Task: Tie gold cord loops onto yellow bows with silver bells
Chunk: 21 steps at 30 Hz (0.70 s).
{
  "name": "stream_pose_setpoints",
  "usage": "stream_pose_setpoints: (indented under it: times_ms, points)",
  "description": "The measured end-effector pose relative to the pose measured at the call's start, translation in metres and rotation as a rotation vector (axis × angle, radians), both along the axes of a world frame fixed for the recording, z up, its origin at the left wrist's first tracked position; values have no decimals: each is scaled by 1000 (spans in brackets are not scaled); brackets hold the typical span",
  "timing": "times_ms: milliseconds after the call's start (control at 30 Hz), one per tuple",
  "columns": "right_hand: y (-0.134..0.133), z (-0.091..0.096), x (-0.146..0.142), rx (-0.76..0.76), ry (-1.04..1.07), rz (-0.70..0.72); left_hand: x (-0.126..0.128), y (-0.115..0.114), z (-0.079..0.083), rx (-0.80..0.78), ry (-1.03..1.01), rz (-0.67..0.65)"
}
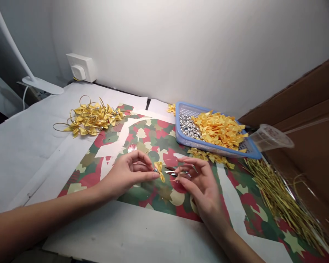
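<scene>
Beyond the left hand [126, 170] lies a heap of looped gold bows [91, 116]; right of the right hand [203, 182] are a bundle of gold ties [276, 193] and, farther off, a clear plastic cup [271, 137]. The yellow bow [160, 171] sits between the hands, pinched by left thumb and forefinger; the right hand curls half open around small scissors [170, 173], whether gripping them I cannot tell. Beyond it, a blue basket [253, 149] holds silver beads [190, 126] and yellow ribbon pieces [222, 128]
</scene>
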State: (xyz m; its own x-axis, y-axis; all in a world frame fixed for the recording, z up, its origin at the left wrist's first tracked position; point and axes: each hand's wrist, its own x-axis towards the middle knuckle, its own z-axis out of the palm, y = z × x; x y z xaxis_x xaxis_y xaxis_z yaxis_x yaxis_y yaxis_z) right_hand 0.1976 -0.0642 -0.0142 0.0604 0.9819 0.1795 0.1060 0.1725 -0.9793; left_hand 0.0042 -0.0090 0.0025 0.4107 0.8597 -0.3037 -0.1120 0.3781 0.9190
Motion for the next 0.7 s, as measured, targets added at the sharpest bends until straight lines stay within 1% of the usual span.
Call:
stream_pose_setpoints:
  times_ms: [100,233,300,367,467,533,567,600,700]
  points:
    - [-2,-2,-3,116,-66,17,-1,-2,-1,111,71,15]
    - [-4,0,-10,141,-304,60,0,-6,0,245,113,-12]
    - [-4,1,-11,174,-389,48,-2,-2,3,323,124,11]
    - [-3,0,-10,227,-420,6,-10,8,10,455,148,110]
    - [-2,-3,-7,247,-398,-38,-33,36,21,779,253,420]
    - [-1,-6,-5,233,-375,-42,-52,57,27,883,418,613]
    - [-1,-7,-5,231,-367,-42,-62,66,29,962,540,659]
    - [-1,-8,-5,233,-360,-40,-70,74,31,991,587,705]
    - [-1,-7,-6,241,-340,-31,-91,88,35,1025,695,776]
